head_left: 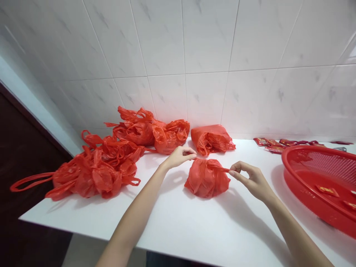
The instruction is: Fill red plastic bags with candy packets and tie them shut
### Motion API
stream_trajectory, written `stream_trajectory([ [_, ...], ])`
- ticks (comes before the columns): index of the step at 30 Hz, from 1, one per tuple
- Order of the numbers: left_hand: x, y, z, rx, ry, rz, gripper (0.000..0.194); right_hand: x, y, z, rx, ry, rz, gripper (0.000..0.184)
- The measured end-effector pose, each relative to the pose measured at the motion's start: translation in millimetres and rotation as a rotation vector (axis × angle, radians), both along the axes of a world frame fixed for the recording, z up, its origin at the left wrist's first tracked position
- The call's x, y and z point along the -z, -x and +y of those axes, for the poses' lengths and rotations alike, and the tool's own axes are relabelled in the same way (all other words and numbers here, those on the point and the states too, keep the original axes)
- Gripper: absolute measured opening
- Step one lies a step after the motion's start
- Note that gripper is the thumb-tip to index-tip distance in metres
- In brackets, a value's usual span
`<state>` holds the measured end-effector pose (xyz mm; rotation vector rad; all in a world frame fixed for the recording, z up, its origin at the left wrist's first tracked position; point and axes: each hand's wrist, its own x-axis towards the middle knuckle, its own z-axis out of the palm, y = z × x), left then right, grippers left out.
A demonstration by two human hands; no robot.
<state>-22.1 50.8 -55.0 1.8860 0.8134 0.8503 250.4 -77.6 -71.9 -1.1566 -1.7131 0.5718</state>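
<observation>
A small filled red plastic bag (205, 180) sits on the white table (178, 222) in front of me. My left hand (179, 155) pinches one of its handles at the upper left of the bag. My right hand (249, 178) pinches the other handle at the bag's right, and the two handles are pulled apart across the top of the bag. Both hands are closed in a pinch on the thin twisted plastic.
Several tied red bags (102, 170) lie heaped at the left, more (152, 133) stand by the tiled wall, and another red bag (211, 140) lies behind the one I hold. A red mesh basket (319, 178) with small red packets stands at the right; loose red packets (274, 144) lie by the wall.
</observation>
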Motion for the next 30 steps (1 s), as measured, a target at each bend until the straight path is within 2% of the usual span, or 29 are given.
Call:
stream_trajectory([
  [3, 12.5, 22, 1, -0.068, 0.043, -0.045, 0.031, 1.7, -7, -2, -0.069, 0.101, 0.076, 0.043],
  [6, 21.4, 32, -3, -0.126, 0.064, -0.101, 0.035, 5.5, -10, -1, -0.123, 0.197, 0.177, 0.043],
  [11, 36.4, 26, -14, -0.291, 0.059, -0.249, 0.04, 14.5, -4, 4, -0.203, 0.268, 0.384, 0.04],
  [14, 41.3, 19, -21, -0.325, -0.001, -0.301, 0.039, 14.7, 6, 5, -0.239, 0.303, 0.536, 0.042],
  [18, 33.9, 6, -39, -0.263, -0.236, -0.317, 0.032, 11.0, 22, 4, -0.291, 0.296, 0.619, 0.041],
  [20, 26.7, -5, -53, -0.205, -0.395, -0.289, 0.031, 10.1, 29, 4, -0.328, 0.265, 0.627, 0.039],
  [22, 20.8, -20, -68, -0.148, -0.492, -0.239, 0.033, 10.3, 36, 2, -0.337, 0.22, 0.6, 0.036],
  [25, 17.9, -41, -84, -0.131, -0.509, -0.201, 0.033, 10.9, 41, -1, -0.293, 0.139, 0.517, 0.029],
  [28, 20.2, -54, -88, -0.146, -0.481, -0.214, 0.015, 10.7, 41, -3, -0.252, 0.079, 0.456, 0.025],
  [30, 21.3, -59, -88, -0.129, -0.441, -0.232, 0.011, 11.1, 40, -3, -0.245, 0.046, 0.435, 0.023],
])
